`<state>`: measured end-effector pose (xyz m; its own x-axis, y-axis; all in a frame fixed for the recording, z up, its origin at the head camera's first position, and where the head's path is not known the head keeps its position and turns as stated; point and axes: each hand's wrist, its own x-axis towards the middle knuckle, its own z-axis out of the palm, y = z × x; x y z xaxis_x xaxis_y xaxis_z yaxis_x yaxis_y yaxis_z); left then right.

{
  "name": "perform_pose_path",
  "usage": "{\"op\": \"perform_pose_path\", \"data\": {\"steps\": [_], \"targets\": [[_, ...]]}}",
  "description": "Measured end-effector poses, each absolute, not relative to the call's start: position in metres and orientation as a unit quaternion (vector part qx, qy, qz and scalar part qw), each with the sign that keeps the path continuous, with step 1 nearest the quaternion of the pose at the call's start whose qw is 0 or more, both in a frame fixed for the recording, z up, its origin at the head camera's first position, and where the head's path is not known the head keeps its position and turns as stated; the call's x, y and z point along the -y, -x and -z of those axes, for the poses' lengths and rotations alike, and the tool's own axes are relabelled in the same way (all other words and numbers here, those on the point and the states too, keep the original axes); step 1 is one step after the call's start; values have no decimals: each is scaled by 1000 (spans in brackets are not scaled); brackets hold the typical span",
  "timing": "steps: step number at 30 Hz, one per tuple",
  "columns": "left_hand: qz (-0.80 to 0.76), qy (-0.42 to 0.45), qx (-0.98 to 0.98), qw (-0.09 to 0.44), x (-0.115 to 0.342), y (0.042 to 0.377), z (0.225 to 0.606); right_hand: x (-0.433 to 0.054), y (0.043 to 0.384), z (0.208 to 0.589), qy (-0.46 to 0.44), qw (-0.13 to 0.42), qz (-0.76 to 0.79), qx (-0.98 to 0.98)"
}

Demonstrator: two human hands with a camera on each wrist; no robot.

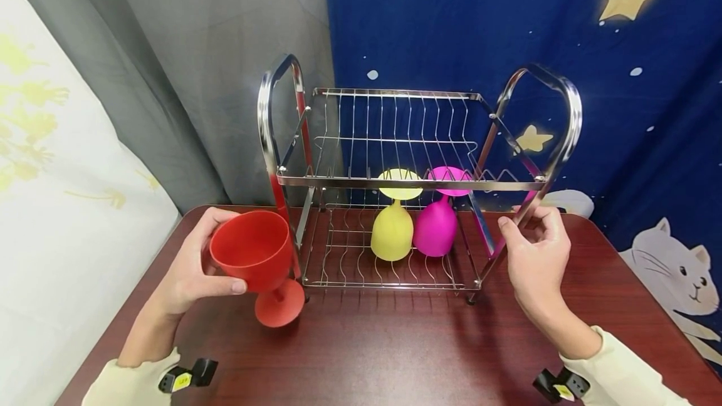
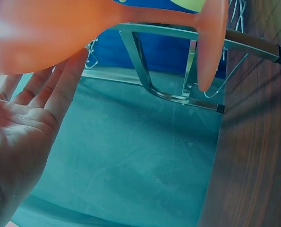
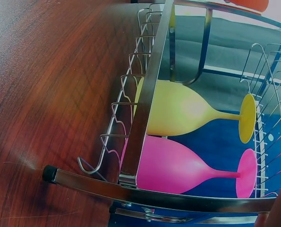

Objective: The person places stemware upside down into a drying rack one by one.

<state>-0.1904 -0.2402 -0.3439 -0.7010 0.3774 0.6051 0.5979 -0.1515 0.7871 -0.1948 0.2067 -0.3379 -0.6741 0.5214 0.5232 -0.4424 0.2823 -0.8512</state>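
At the left, my left hand [image 1: 194,268] holds a red goblet [image 1: 254,249] by its bowl, thumb on the near side and fingers round the far side. The goblet stands upright but tilted, its foot beside the rack's left front leg. The left wrist view shows the fingers [image 2: 60,90] against the goblet's bowl [image 2: 50,33]. My right hand [image 1: 538,255] grips the right front post of a two-tier chrome dish rack [image 1: 389,287]. A yellow goblet [image 1: 392,230] and a magenta goblet [image 1: 435,227] sit upside down, side by side, on the lower tier.
The rack stands on a dark red-brown wooden table [image 1: 383,343]. Behind it hang a grey curtain [image 1: 225,80] and a blue curtain [image 1: 406,24] with stars. White patterned cloth [image 1: 62,205] hangs at the left. The rack's upper tier [image 1: 395,140] has wire slots.
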Motion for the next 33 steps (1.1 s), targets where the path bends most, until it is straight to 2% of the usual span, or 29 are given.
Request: {"op": "perform_pose_path", "data": {"steps": [8, 33], "targets": [[620, 350, 696, 93, 232, 184, 344, -207, 194, 338, 23, 403, -613, 679], [610, 357, 701, 102, 217, 175, 333, -204, 191, 335, -26, 403, -685, 607]]}}
